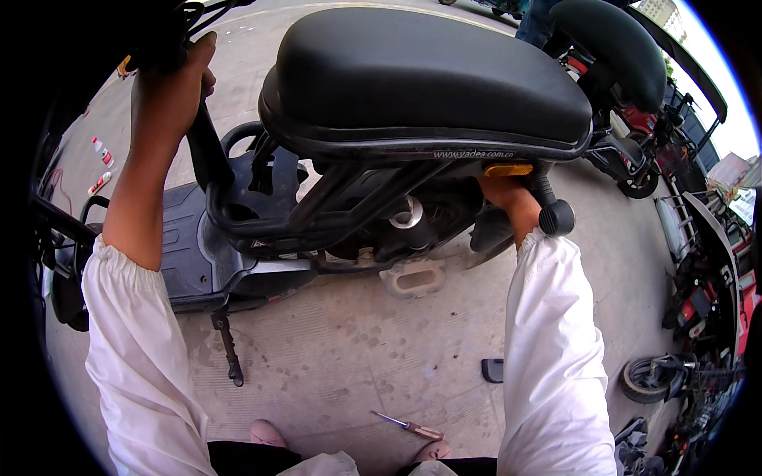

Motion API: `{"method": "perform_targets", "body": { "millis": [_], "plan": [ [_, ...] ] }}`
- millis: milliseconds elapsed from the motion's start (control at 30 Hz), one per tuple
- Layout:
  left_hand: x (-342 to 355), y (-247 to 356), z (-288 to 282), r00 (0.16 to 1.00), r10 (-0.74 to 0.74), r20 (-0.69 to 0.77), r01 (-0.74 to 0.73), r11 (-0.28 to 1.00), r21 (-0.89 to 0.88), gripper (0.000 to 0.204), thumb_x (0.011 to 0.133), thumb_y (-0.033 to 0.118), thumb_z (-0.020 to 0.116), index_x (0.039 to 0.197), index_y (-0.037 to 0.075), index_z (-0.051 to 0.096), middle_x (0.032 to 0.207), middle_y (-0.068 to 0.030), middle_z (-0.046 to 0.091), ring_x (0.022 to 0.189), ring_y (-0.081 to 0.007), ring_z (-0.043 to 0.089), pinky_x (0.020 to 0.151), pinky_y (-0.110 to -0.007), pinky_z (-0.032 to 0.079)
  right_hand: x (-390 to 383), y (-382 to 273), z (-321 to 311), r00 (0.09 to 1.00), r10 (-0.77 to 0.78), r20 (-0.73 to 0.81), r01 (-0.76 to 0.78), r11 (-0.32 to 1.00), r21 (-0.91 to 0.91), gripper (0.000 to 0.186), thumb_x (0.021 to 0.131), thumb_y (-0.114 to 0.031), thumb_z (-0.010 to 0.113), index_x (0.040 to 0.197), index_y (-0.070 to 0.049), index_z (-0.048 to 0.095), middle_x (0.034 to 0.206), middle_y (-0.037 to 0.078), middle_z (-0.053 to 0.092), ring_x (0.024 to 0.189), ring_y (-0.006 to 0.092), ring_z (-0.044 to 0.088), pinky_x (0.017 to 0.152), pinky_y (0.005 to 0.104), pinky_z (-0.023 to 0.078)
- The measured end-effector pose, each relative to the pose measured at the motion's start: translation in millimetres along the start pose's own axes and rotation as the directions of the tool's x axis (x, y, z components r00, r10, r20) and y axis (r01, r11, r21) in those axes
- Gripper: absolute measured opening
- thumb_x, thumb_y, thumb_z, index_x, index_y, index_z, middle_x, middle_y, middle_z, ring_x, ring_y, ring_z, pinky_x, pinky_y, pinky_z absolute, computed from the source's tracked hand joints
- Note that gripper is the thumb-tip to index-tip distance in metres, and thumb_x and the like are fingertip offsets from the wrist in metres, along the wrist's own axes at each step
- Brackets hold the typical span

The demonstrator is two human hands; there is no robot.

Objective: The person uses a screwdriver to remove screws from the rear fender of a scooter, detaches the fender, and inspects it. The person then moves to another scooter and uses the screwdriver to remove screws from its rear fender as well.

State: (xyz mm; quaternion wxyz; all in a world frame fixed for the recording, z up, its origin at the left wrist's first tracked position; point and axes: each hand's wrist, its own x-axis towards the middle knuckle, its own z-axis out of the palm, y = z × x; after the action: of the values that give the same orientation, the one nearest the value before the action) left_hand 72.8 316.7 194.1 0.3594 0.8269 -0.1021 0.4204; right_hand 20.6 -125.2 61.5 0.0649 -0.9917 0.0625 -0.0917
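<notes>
Scooter point(429, 103), black, stiff-framed, cushion-seated, looks heavy; we judge both ends best to hold: left hand point(189, 73) curled on its front, right hand point(502, 192) well apart under its tail, grip hidden.

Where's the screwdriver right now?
In the head view, the screwdriver lies on the ground near the bottom edge, slightly right of centre, its handle end close to the person's right shoe.

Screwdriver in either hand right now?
No, the screwdriver lies on the ground, its handle end by the person's right shoe.
</notes>
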Motion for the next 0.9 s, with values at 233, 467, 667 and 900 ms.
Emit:
{"method": "perform_targets", "body": {
  "millis": [233,467,667,900],
  "plan": [
    [5.0,-6.9,-5.6,0.998,0.019,0.053,-0.021,0.999,0.030,0.043,0.091,0.042,0.056,0.068,0.005,0.060,0.057,-0.0032,0.060,0.058,-0.0142,0.059,0.066,-0.031,0.046,-13.8,-17.8,1.2,0.999,0.002,-0.038,-0.005,0.997,-0.075,0.054,0.101,-0.036,0.032,0.145,-0.006,0.037,0.154,0.016,0.030,0.143,0.0317,0.025,0.119,0.0397,0.015],
    [11.1,-17.8,-4.2,0.994,0.016,0.109,-0.018,1.000,0.014,0.043,0.090,0.044,0.056,0.074,0.005,0.064,0.059,-0.0032,0.063,0.060,-0.0140,0.062,0.067,-0.032,0.048,-22.8,-9.2,1.3,0.996,-0.043,-0.078,0.032,0.990,-0.140,0.044,0.100,-0.033,0.038,0.132,-0.006,0.052,0.138,0.021,0.050,0.130,0.0374,0.043,0.113,0.0393,0.029],
    [8.8,-16.3,-4.3,0.994,0.002,0.112,-0.008,0.998,0.056,0.044,0.090,0.045,0.056,0.072,0.005,0.065,0.059,-0.0033,0.063,0.060,-0.0133,0.062,0.067,-0.032,0.048,-26.0,-1.7,2.2,0.976,-0.147,-0.162,0.122,0.981,-0.153,0.037,0.099,-0.028,0.044,0.127,-0.008,0.057,0.126,0.024,0.057,0.120,0.0377,0.052,0.105,0.0414,0.038],
    [4.1,-13.5,-0.4,0.995,0.073,0.075,-0.071,0.997,-0.023,0.045,0.093,0.041,0.057,0.065,0.005,0.058,0.055,-0.0037,0.057,0.055,-0.0143,0.055,0.061,-0.030,0.043,-40.0,0.5,-1.1,0.976,-0.194,-0.096,0.159,0.944,-0.291,0.032,0.097,-0.024,0.047,0.115,-0.001,0.061,0.114,0.026,0.060,0.111,0.0398,0.054,0.099,0.0417,0.041]
  ]
}}
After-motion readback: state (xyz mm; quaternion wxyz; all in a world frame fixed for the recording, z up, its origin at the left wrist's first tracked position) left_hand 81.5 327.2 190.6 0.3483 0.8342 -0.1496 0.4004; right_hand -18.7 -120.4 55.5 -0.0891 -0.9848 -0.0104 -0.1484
